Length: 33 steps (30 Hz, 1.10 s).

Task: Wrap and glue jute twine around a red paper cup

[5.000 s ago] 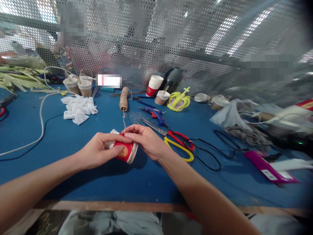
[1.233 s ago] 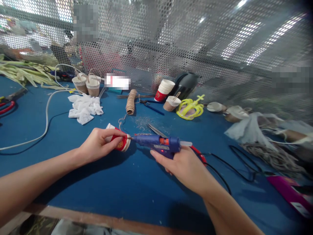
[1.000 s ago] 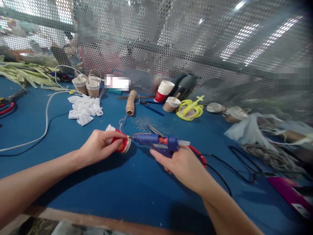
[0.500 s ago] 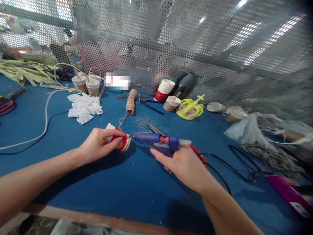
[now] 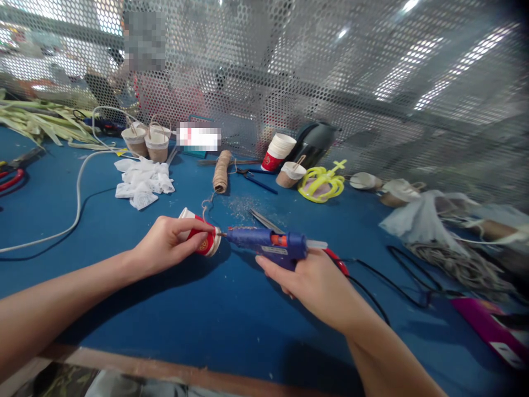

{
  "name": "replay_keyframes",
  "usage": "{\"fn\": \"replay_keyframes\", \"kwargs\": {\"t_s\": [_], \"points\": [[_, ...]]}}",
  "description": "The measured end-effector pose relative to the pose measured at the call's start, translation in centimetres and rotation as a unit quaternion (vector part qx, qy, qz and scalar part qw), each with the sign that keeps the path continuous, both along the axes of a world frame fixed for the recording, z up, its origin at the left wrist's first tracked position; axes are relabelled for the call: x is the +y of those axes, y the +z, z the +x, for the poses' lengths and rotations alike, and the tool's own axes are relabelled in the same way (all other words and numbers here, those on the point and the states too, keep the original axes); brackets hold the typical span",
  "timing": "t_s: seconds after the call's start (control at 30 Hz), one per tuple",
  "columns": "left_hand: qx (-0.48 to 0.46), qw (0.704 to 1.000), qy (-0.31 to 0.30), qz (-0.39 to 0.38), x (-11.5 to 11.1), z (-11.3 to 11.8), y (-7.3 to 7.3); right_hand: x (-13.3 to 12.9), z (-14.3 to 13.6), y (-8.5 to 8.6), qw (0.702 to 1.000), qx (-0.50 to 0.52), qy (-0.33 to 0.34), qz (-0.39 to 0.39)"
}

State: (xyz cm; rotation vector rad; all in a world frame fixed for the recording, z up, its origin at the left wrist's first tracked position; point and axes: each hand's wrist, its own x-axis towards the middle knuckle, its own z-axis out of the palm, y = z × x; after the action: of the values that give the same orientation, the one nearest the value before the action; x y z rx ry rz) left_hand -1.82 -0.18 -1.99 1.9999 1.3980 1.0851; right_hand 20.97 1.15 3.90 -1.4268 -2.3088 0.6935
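My left hand [image 5: 171,242] grips a red and white paper cup [image 5: 211,242] lying on its side, thumb and fingers near its base. A blue glue gun [image 5: 264,243] is in my right hand [image 5: 314,278], its nozzle pointing left at the cup's base rim. Whether the tip touches the cup is too small to tell. Thin twine [image 5: 205,207] runs from a twine roll [image 5: 222,172] down to the cup. Behind the glue gun lie scissors [image 5: 264,220], their red handle partly hidden by my right hand.
White lace [image 5: 144,181], twine-handled cups [image 5: 157,146], blue pliers [image 5: 258,181], stacked cups [image 5: 279,150] and a yellow crown-shaped piece [image 5: 321,184] stand or lie farther back. A black cable [image 5: 372,274] and a purple object [image 5: 483,325] are at right. Perforated metal [image 5: 248,71] rises behind.
The glue gun and my right hand have shifted slightly right and down. My left hand and the cup have hardly moved.
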Motion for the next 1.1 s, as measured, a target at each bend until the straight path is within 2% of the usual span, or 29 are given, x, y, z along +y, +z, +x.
{"fn": "replay_keyframes", "kwargs": {"t_s": [0.33,0.73,1.1], "points": [[-0.005,1.0,0.003,-0.002,-0.05,0.06,0.07,-0.37,-0.29,0.24,0.999,0.015,-0.017,-0.04],[-0.019,1.0,0.003,-0.006,-0.02,0.1,0.1,-0.44,-0.17,0.09,0.998,0.011,-0.024,-0.05],[0.021,0.999,0.018,0.018,-0.22,0.16,-0.08,0.38,-0.54,0.37,0.997,0.021,-0.034,-0.061]]}}
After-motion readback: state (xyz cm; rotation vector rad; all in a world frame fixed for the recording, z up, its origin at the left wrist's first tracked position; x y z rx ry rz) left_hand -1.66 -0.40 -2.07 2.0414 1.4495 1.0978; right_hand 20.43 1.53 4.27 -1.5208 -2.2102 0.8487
